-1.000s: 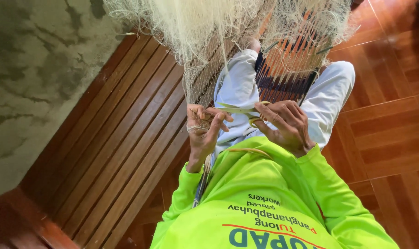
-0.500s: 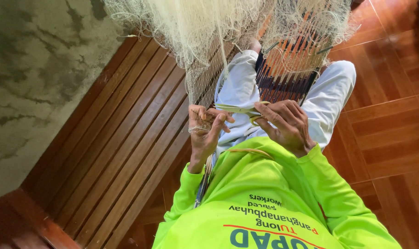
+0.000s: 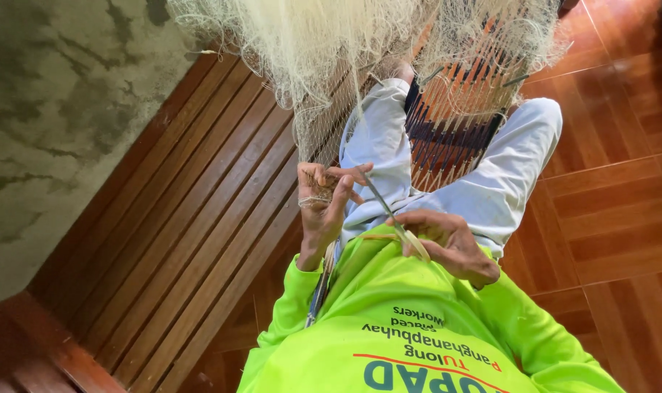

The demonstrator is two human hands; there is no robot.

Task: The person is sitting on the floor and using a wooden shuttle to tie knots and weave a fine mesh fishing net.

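Two hands are shown at frame centre: the left hand (image 3: 322, 204) is pinched shut on pale net mesh (image 3: 316, 65), the right hand (image 3: 447, 244) closed around a slim netting needle (image 3: 393, 218). The mesh is hung from the upper frame, over white-trousered knees (image 3: 491, 189) and a wooden slatted floor (image 3: 192, 218).

Fine-meshed cream-white fishing net (image 3: 323, 44), upper centre of frame. Neon yellow-green long-sleeved shirt (image 3: 418, 320), lower centre, with red and teal print. Pale grey-white trousers (image 3: 505, 182). Reddish-brown slatted wooden bench (image 3: 185, 225), centre left. Mottled grey-green concrete wall (image 3: 54, 109), upper left. Glossy red-brown tiled floor (image 3: 622, 211), right.
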